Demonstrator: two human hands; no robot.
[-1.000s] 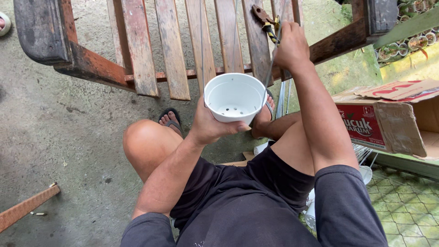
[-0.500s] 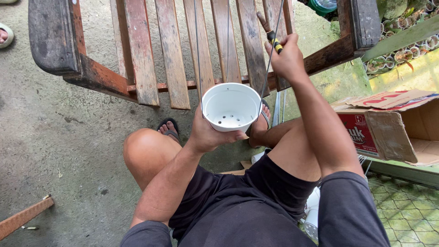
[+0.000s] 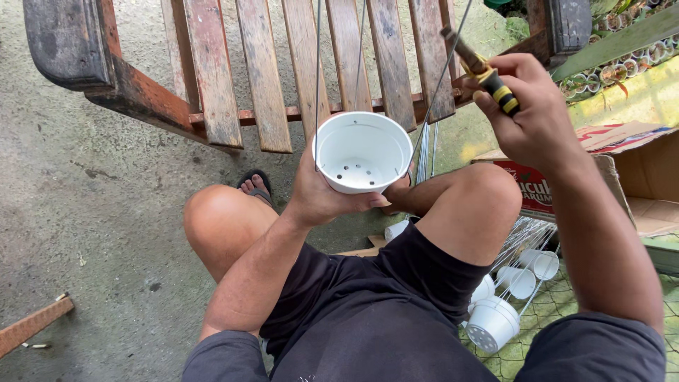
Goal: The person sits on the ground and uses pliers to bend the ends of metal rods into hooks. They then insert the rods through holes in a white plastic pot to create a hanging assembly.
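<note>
At the far lower left of the frame a strip of reddish wood (image 3: 32, 325) is lying on the grey concrete floor (image 3: 92, 212), which is showing stains and small cracks. Across the top, a worn wooden bench (image 3: 212, 71) with peeling red paint is standing on that floor, its slats running down toward the middle. Just below the slats, at centre, the left hand (image 3: 322, 191) is cupping a white plastic pot (image 3: 362, 152) from beneath, fingers wrapped against its wall; thin wires (image 3: 316, 71) are rising from its rim. At the upper right, the right hand (image 3: 530, 117) is clenching a tool with a yellow-and-black handle (image 3: 488, 74). Further right a cardboard box (image 3: 622, 177) is sitting open, and at the lower right more white pots (image 3: 509, 297) are lying on wire mesh.
</note>
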